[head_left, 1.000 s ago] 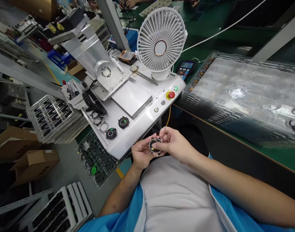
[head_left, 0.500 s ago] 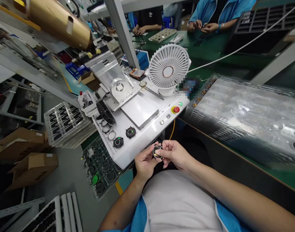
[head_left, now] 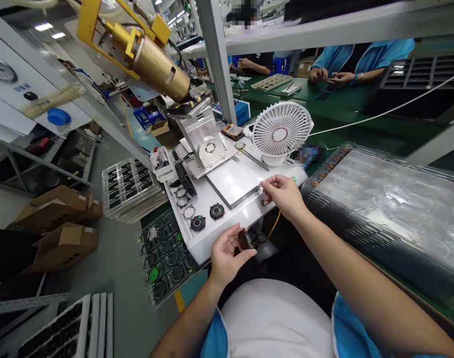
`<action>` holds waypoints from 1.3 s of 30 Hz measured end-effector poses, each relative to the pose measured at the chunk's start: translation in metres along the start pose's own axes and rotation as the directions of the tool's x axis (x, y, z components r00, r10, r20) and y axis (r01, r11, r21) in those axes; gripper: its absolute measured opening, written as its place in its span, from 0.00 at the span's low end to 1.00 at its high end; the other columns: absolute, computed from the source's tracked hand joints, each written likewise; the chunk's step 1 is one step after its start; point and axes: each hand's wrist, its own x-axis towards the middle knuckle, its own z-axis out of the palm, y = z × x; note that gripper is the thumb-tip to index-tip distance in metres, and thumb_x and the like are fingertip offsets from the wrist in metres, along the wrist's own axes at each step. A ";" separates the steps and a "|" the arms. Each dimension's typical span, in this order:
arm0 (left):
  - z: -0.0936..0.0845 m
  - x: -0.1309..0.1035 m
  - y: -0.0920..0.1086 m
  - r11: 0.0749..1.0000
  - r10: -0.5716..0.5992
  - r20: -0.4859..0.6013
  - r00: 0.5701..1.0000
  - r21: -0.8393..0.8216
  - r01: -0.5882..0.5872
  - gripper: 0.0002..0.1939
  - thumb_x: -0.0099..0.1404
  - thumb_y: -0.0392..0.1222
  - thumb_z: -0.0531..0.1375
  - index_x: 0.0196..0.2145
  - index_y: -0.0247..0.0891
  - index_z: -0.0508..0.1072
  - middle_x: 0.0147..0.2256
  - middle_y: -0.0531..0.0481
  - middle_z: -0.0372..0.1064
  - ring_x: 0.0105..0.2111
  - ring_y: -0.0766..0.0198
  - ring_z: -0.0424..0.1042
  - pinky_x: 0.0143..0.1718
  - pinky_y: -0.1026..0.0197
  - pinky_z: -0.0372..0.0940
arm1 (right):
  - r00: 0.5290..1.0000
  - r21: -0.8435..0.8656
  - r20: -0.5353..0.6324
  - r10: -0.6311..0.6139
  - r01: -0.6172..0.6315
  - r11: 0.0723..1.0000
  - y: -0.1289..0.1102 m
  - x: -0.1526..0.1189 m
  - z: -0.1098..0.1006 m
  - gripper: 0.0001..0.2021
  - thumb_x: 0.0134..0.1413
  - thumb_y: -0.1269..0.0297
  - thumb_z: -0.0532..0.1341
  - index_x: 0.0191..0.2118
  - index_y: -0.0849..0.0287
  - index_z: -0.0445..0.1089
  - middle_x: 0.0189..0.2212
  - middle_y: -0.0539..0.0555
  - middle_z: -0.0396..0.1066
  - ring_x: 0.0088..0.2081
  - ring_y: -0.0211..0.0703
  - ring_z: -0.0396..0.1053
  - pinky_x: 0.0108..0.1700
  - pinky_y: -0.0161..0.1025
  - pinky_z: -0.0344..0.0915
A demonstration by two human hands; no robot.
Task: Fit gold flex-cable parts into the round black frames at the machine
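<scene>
My left hand is low in front of the white machine, its thumb and fingers closed around a small dark round part that is tilted and partly hidden. My right hand is raised over the front edge of the white machine base, thumb and fingertips pinched together. Whatever they may hold is too small to name. Two black round watch-like modules with green spots rest on the base, left of my hands. Beside them are several thin rings.
A white fan and a metal fixture stand on the machine. Clear plastic trays are stacked at right. A tray of rings sits lower left, and a gold cylinder hangs above. Co-workers sit across the green bench.
My hands have separated. The right one has moved up and forward to the machine's front edge; the left one keeps the round part, now tilted. The camera view has also shifted.
</scene>
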 end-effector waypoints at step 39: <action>0.021 -0.009 -0.010 0.821 0.421 0.072 0.904 0.392 -0.414 0.30 0.51 0.38 0.73 0.54 0.37 0.79 0.47 0.40 0.82 0.40 0.51 0.84 0.44 0.57 0.80 | 0.935 -0.379 0.350 0.056 0.087 0.921 0.042 -0.106 -0.020 0.22 0.44 0.40 0.70 0.23 0.57 0.74 0.17 0.53 0.67 0.18 0.44 0.67 0.20 0.36 0.68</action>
